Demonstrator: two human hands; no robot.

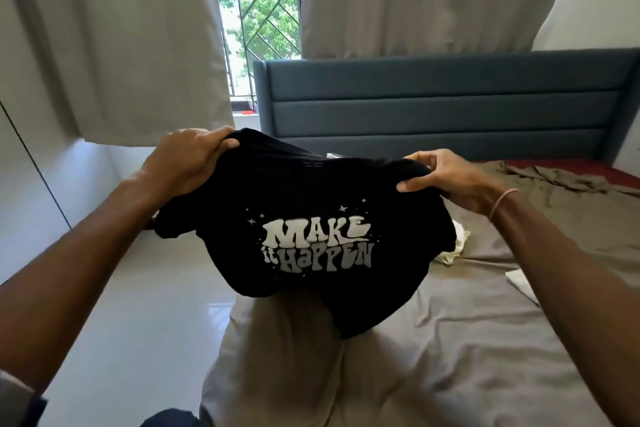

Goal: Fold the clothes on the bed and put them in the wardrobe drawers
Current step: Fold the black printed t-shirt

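The person holds a black T-shirt point(311, 184) up in front of them with both hands, above the near left corner of the bed point(467, 340). The shirt's printed side faces the camera, with pale lettering that reads "MAKE it HAPPEN" and a few small stars around it. The left hand point(187, 159) grips the shirt's upper left corner, its fingers curled over the top edge and bunching the cloth. The right hand point(446, 177) pinches the upper right corner between thumb and curled fingers, and a thin bracelet point(502, 199) sits on that wrist. Between the two hands the shirt sags a little in the middle, and its lower part hangs down in loose folds to the bed's grey-brown sheet; whether it rests on the sheet cannot be told for sure. Just behind the shirt's right side, a crumpled cream garment point(457, 246) lies on the sheet, partly hidden. Farther back, near the blue-grey padded headboard point(443, 104), an olive garment point(561, 177) lies spread and wrinkled, with a strip of red point(616, 172) showing beside it. A flat white item point(523, 284) lies on the sheet under the right forearm. To the left of the bed is a pale glossy floor point(138, 288). Beige curtains point(114, 38) hang on both sides of a window point(263, 10) with a metal grille and green trees beyond.
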